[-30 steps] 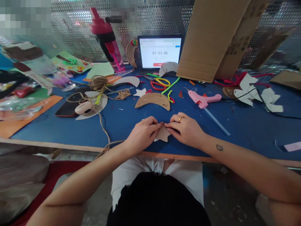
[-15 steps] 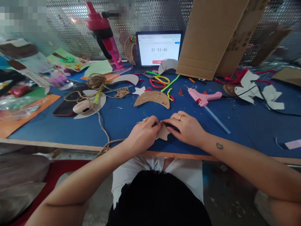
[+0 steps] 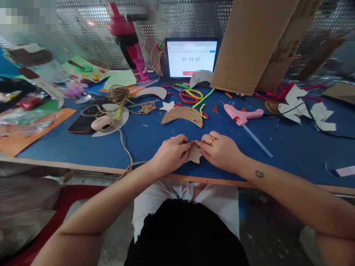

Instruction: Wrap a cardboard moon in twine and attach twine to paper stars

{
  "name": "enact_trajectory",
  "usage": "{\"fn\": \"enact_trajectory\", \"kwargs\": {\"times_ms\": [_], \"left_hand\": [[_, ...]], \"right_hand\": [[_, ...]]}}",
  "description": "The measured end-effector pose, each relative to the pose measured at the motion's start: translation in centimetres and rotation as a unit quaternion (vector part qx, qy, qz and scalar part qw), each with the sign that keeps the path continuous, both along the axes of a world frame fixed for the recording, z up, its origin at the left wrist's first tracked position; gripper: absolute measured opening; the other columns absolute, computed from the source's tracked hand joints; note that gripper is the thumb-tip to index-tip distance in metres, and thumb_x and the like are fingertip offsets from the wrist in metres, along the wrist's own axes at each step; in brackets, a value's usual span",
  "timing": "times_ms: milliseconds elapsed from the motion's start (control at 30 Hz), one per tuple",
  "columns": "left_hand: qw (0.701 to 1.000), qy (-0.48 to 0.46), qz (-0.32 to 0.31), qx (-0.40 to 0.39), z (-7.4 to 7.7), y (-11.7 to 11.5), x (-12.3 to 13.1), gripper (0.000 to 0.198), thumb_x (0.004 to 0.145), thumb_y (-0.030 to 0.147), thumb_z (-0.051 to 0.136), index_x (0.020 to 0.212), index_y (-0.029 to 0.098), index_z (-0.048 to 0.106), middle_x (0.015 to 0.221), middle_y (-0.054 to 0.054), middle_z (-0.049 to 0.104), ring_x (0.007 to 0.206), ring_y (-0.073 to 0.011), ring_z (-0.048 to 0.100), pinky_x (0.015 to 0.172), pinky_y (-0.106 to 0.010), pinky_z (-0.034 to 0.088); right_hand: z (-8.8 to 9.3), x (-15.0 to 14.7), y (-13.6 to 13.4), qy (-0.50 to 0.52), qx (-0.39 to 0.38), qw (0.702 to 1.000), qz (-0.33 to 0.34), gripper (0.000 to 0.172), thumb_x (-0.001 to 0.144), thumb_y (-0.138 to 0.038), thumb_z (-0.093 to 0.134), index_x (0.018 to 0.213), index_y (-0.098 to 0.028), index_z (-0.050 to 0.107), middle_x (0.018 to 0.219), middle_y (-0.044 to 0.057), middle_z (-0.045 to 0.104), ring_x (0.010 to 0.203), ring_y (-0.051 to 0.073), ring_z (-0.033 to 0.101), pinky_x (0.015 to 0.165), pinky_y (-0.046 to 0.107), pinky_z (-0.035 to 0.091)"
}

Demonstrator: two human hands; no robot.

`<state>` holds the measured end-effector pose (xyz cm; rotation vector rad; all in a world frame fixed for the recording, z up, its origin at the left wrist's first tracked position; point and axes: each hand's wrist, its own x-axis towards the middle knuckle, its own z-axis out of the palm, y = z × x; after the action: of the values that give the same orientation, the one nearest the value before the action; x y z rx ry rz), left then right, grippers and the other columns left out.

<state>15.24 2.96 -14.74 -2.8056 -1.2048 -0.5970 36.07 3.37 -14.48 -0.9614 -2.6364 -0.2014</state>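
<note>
My left hand (image 3: pixel 171 154) and my right hand (image 3: pixel 219 150) meet at the table's front, their fingertips pinching the top edge of a beige card cut-out (image 3: pixel 195 155) with pointed edges. Part of the cut-out is hidden by my fingers. Just beyond my hands lies a cork crescent (image 3: pixel 182 115), not touched by either hand. A small white paper star (image 3: pixel 167 106) sits to its left. A pink hot glue gun (image 3: pixel 240 114) with a clear glue stick (image 3: pixel 257 140) rests to the right of my right hand.
The blue tabletop (image 3: pixel 291 155) holds jute twine (image 3: pixel 118 95), a computer mouse (image 3: pixel 101 123), a phone (image 3: pixel 83 123), pipe cleaners (image 3: pixel 191 96) and card scraps. A tablet (image 3: pixel 191 58) showing a timer, a pink water bottle (image 3: pixel 129 42) and upright cardboard (image 3: pixel 249 48) stand at the back.
My fingers have shifted slightly on the cut-out, which stays pinched between both hands. The whole view has moved a little, and the timer on the tablet has gone up by one second.
</note>
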Motion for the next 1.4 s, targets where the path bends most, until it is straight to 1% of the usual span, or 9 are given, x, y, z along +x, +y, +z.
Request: {"fn": "enact_trajectory", "kwargs": {"times_ms": [133, 467, 567, 767, 967, 1067, 1133, 1267, 1400], "left_hand": [[0.998, -0.063, 0.012, -0.025, 0.0, -0.2, -0.3, 0.023, 0.089, 0.019, 0.050, 0.088, 0.017, 0.073, 0.087, -0.005, 0.066, 0.071, -0.0112, 0.062, 0.062, -0.021, 0.049], [0.997, -0.066, 0.015, -0.026, 0.1, -0.1, -0.1, 0.020, 0.087, 0.017, 0.053, 0.085, 0.017, 0.073, 0.086, -0.004, 0.066, 0.071, -0.0117, 0.063, 0.062, -0.021, 0.047], [0.998, -0.053, 0.011, -0.035, 0.1, -0.2, -0.2, 0.020, 0.087, 0.016, 0.053, 0.089, 0.018, 0.073, 0.088, -0.004, 0.065, 0.072, -0.0117, 0.062, 0.064, -0.022, 0.047], [0.998, -0.051, 0.005, -0.034, 0.1, -0.2, -0.2, 0.022, 0.090, 0.020, 0.051, 0.091, 0.018, 0.073, 0.089, -0.005, 0.065, 0.074, -0.0122, 0.061, 0.065, -0.022, 0.047], [0.994, -0.087, -0.003, -0.068, 0.3, -0.1, -0.4, 0.018, 0.089, 0.018, 0.056, 0.093, 0.017, 0.074, 0.089, -0.005, 0.066, 0.073, -0.0111, 0.061, 0.066, -0.021, 0.046], [0.986, -0.110, 0.008, -0.126, 1.3, 0.0, -0.8, 0.023, 0.086, 0.017, 0.059, 0.106, 0.015, 0.071, 0.092, -0.005, 0.067, 0.070, -0.0093, 0.060, 0.066, -0.020, 0.045], [0.983, -0.087, 0.009, -0.163, 2.5, 0.2, -0.9, 0.028, 0.085, 0.015, 0.060, 0.110, 0.014, 0.070, 0.091, -0.005, 0.068, 0.067, -0.0086, 0.059, 0.064, -0.019, 0.044], [0.981, 0.003, -0.033, -0.190, 5.2, 1.5, -0.8, 0.023, 0.082, 0.011, 0.058, 0.099, 0.015, 0.073, 0.086, -0.006, 0.069, 0.071, -0.0108, 0.059, 0.065, -0.021, 0.042], [0.975, 0.008, -0.080, -0.208, 6.5, 3.8, -0.5, 0.021, 0.079, 0.011, 0.060, 0.094, 0.016, 0.075, 0.083, -0.005, 0.072, 0.071, -0.0113, 0.061, 0.067, -0.021, 0.043]], "right_hand": [[0.0, 0.0, 0.0, 0.019, -0.008, 1.000, -0.001, 0.034, 0.099, -0.024, 0.038, 0.108, -0.013, 0.069, 0.093, 0.013, 0.065, 0.084, 0.022, 0.054, 0.069, 0.035, 0.045], [-0.2, 0.2, 0.1, 0.006, 0.016, 1.000, -0.005, 0.036, 0.098, -0.025, 0.040, 0.116, -0.011, 0.067, 0.097, 0.013, 0.066, 0.088, 0.023, 0.054, 0.074, 0.035, 0.047], [-0.1, 0.2, 0.1, 0.000, 0.011, 1.000, -0.010, 0.037, 0.098, -0.025, 0.039, 0.124, -0.014, 0.064, 0.096, 0.013, 0.065, 0.087, 0.023, 0.053, 0.071, 0.034, 0.046], [0.1, 0.0, 0.0, -0.013, -0.007, 1.000, -0.022, 0.034, 0.098, -0.026, 0.040, 0.115, -0.019, 0.069, 0.094, 0.011, 0.063, 0.085, 0.021, 0.051, 0.063, 0.029, 0.041], [0.0, 0.2, 0.2, 0.002, -0.034, 0.999, -0.023, 0.032, 0.096, -0.026, 0.045, 0.118, -0.019, 0.067, 0.099, 0.010, 0.062, 0.091, 0.021, 0.054, 0.062, 0.028, 0.041], [0.0, 0.3, 0.3, 0.005, -0.038, 0.999, -0.024, 0.031, 0.096, -0.027, 0.045, 0.114, -0.019, 0.068, 0.099, 0.010, 0.062, 0.090, 0.021, 0.054, 0.062, 0.027, 0.041], [0.0, 0.3, 0.3, 0.006, -0.040, 0.999, -0.025, 0.031, 0.096, -0.028, 0.045, 0.114, -0.020, 0.068, 0.100, 0.010, 0.062, 0.090, 0.021, 0.054, 0.061, 0.027, 0.040], [0.0, 0.2, 0.3, 0.003, -0.037, 0.999, -0.031, 0.032, 0.096, -0.029, 0.044, 0.118, -0.020, 0.066, 0.098, 0.010, 0.062, 0.089, 0.021, 0.054, 0.061, 0.027, 0.039], [0.0, 0.2, 0.3, -0.003, -0.028, 0.999, -0.027, 0.033, 0.096, -0.029, 0.044, 0.120, -0.020, 0.065, 0.098, 0.010, 0.062, 0.089, 0.022, 0.053, 0.066, 0.028, 0.041]]}}
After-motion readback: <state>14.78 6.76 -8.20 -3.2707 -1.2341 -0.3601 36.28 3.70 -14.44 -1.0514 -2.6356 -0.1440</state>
